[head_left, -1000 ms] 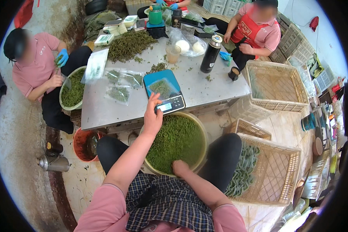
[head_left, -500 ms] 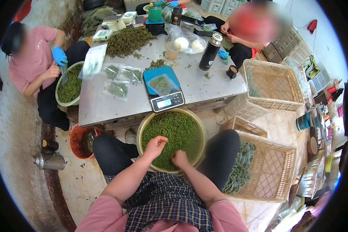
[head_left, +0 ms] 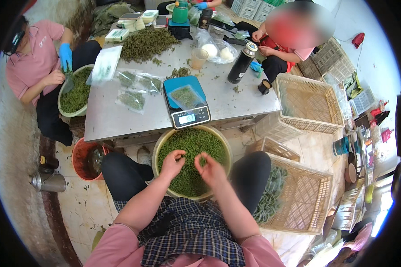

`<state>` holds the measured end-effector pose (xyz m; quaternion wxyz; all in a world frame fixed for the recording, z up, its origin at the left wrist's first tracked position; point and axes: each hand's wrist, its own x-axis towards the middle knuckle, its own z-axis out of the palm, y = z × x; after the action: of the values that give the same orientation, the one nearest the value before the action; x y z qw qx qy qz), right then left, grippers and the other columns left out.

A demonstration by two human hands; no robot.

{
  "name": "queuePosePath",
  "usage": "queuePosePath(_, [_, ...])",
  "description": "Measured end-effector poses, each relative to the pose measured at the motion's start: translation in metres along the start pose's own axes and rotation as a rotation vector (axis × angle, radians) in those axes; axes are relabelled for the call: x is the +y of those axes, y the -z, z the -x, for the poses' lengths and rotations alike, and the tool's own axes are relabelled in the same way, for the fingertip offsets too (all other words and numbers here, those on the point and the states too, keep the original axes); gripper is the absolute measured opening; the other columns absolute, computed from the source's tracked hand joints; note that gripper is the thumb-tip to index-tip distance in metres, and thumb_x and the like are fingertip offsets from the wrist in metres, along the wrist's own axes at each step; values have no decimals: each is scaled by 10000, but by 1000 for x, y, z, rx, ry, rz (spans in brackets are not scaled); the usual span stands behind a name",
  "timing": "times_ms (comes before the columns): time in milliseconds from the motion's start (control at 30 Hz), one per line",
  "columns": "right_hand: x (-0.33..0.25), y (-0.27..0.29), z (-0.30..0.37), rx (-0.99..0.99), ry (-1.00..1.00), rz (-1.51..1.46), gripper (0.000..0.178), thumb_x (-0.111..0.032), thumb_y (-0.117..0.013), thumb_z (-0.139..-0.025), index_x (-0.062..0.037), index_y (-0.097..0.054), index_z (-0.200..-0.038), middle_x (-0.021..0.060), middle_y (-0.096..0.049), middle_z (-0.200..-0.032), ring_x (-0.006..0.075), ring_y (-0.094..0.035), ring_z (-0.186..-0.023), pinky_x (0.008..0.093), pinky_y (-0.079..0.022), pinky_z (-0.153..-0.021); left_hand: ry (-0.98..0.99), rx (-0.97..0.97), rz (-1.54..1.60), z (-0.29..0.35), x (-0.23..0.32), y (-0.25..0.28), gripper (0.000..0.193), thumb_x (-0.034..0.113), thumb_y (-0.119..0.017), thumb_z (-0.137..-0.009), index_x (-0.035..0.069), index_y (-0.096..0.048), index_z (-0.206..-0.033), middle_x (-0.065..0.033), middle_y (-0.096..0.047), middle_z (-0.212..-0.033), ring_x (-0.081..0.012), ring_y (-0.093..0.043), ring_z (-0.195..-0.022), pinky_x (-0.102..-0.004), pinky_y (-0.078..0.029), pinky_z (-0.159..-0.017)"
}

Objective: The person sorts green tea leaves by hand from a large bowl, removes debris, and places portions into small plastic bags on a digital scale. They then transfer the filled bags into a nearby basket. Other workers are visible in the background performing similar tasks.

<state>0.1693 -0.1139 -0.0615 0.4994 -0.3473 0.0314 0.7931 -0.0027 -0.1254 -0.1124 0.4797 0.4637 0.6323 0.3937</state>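
Between my knees is a round pale basin [head_left: 229, 165] filled with small green bead-like plant pieces [head_left: 189, 144]. Both my hands are above the heap, facing each other. My left hand [head_left: 173, 164] is closed in a pinch, its fingertips near the basin's middle. My right hand [head_left: 210, 170] has thumb and forefinger curled together, green showing between them. Whatever either hand pinches is too small to make out. Just beyond the basin, on the table edge, stands a blue-topped digital scale [head_left: 186, 116] with a clear bag of green pieces [head_left: 186, 97] on it.
Filled clear bags [head_left: 132, 100], a dark herb pile [head_left: 147, 44] and a black flask [head_left: 242, 64] are on the metal table [head_left: 120, 122]. A red bucket [head_left: 81, 165] is left of my leg; a crate with packed bags [head_left: 304, 196] is right. Co-workers sit around the table.
My right hand has lifted from the heap at the near side and moved forward, close to the left. My left hand has shifted slightly left. The whole view has shifted slightly.
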Motion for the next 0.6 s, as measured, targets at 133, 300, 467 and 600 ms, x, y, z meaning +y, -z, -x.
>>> queuePosePath(133, [-36, -96, -36, -142, 203, -100, 271, -155, -412, -989, 55, -473, -1150, 167, -494, -1184, 299, -480, -1146, 445, -423, -1010, 43, -9, 121, -4, 3, 3, 221, 55, -604, -862, 41, -621, -1082, -69, -635, -1044, -152, -589, -1022, -280, -465, -844])
queuePosePath(300, [-40, -149, -35, 2, 222, 197, 487, -228, -429, -986, 59, -289, -1354, 205, -288, -1412, 345, -188, -1373, 498, -267, -1102, 19, 36, 211, 1, 15, 11, 230, 47, -595, -873, 33, -605, -1102, -54, -630, -1049, -130, -582, -1004, -255, -454, -854])
queuePosePath(467, [-5, -4, -31, 57, 733, 1534, 216, -152, -596, -863, -31, -661, -1029, 116, -679, -894, 231, -648, -772, 347, -512, -679, 46, 41, 323, 0, 27, 17, 225, 31, -570, -886, 5, -591, -1108, -53, -623, -1048, -122, -588, -983, -252, -469, -828])
queuePosePath(600, [43, 79, -10, 67, -101, 2411, 355, -393, -711, -734, -93, -696, -925, 156, -675, -929, 314, -657, -860, 428, -529, -768, 10, 32, 387, 1, 24, 17, 231, 20, -571, -881, -3, -587, -1110, -54, -622, -1034, -109, -585, -920, -250, -475, -801])
